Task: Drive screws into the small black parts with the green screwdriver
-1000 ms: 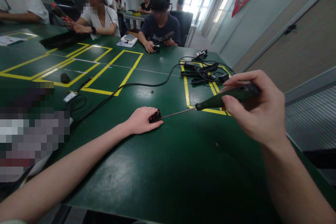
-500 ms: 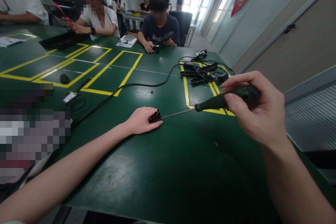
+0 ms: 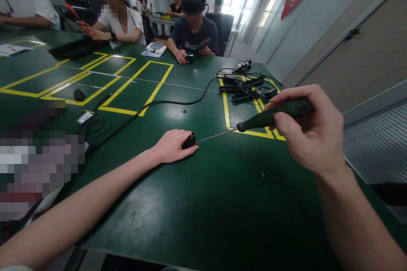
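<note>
My left hand (image 3: pixel 174 146) rests on the green table, its fingers closed around a small black part (image 3: pixel 190 140) with a round, metallic-looking top. Much of that part is hidden by the fingers, and its kind cannot be made out. My right hand (image 3: pixel 313 129) grips the dark green handle of a screwdriver (image 3: pixel 276 115), thumb along the near side. The screwdriver lies nearly level, its thin shaft pointing left and slightly down. Its tip meets the right side of the black part, close to my left thumb.
Black cables and devices (image 3: pixel 244 87) lie tangled inside yellow tape (image 3: pixel 226 112) at the right back. One long cable (image 3: pixel 171 102) crosses the green table (image 3: pixel 203 207). Across it, a co-worker (image 3: pixel 193 34) handles a dark tool. A black tray (image 3: pixel 76 48) lies at the far left.
The screwdriver handle has shifted very slightly and appears turned a little in my right hand. My left hand and the black part stay in place.
</note>
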### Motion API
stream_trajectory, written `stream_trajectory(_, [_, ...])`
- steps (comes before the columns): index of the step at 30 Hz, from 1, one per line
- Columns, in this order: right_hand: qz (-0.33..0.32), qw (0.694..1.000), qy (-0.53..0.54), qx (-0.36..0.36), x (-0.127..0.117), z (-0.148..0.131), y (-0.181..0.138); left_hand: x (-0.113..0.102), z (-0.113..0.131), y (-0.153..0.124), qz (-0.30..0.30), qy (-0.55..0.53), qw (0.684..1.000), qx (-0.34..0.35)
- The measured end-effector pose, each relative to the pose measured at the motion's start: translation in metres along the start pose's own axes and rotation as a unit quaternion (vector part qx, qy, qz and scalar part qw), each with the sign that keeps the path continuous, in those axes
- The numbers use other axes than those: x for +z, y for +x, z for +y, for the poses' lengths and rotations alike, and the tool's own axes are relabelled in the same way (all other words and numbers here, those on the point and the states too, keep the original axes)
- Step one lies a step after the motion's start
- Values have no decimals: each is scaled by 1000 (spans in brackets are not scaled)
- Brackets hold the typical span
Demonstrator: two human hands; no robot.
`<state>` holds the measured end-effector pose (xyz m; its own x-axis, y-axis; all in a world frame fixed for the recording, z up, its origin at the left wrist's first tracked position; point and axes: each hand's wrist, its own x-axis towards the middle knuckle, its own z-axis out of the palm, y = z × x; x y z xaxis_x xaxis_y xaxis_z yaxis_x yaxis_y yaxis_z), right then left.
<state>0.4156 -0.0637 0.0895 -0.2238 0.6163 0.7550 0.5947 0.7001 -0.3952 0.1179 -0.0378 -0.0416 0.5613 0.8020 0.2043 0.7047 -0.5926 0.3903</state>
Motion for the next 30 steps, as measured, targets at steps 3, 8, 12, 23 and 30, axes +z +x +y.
stream_trajectory(3, [6,1000,-21,-12,0,-2,2,-1,3,0,-6,20,1000,-3])
stream_trajectory(8, [10,1000,-17,0,0,-5,3,-2,5,1,-17,38,999,-9])
stream_trajectory(12, [3,1000,15,5,-1,-2,2,-2,6,1,-13,36,999,-6])
stream_trajectory(23, [6,1000,-20,-8,-1,-7,6,-4,8,1,-12,43,999,-5])
stream_trajectory(30, [6,999,-5,36,-2,-5,3,-3,8,2,-22,60,998,-8])
